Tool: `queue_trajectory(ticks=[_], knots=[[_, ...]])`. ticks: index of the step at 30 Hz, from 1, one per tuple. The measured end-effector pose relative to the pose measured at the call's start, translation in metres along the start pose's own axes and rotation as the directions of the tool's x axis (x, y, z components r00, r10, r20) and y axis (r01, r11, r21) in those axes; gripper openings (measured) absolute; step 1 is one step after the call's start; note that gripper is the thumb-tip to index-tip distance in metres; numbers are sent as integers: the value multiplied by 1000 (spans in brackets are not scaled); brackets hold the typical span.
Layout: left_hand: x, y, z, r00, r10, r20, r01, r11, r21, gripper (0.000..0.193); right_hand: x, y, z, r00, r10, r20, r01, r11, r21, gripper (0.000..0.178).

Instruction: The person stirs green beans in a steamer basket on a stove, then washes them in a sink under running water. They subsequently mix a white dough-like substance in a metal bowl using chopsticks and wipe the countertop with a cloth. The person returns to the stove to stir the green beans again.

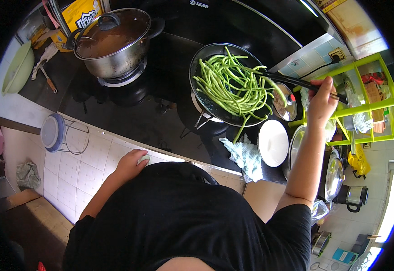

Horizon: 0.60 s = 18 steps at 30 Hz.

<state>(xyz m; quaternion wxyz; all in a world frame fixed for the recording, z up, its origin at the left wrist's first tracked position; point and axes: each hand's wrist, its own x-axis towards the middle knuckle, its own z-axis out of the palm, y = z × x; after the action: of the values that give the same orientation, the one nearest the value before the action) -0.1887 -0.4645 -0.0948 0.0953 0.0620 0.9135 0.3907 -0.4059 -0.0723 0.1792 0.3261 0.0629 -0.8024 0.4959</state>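
My right hand (pixel 322 101) is closed around a pair of dark chopsticks (pixel 292 81), whose tips reach into the right side of a black frying pan (pixel 194 67). Long green beans (pixel 233 88) fill the pan in a tangled heap, and a few hang over its near rim. One bean sticks out to the right below the chopsticks. My left hand (pixel 130 165) is low by the counter's front edge, its fingers curled on a small pale green thing that is mostly hidden.
A lidded steel pot (pixel 115 63) stands on the left burner. Near the pan are a white bowl (pixel 273 143), a crumpled cloth (pixel 244 158) and a glass lid (pixel 286 106). A green rack (pixel 364 108) stands at the right, a pale green basin (pixel 18 67) at far left.
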Motion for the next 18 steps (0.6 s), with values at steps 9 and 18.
queue_trajectory(ticks=[9, 18], knots=[[5, 1, -2, 1000, 5, 7, -5, 1000, -11, 32, 0, 31, -3, 939, -280, 202, 285, 958, 3, 34], [1, 3, -5, 995, -66, 69, 65, 998, 17, 32, -52, 44, -19, 897, 56, 439, -56, 998, -11, 33]])
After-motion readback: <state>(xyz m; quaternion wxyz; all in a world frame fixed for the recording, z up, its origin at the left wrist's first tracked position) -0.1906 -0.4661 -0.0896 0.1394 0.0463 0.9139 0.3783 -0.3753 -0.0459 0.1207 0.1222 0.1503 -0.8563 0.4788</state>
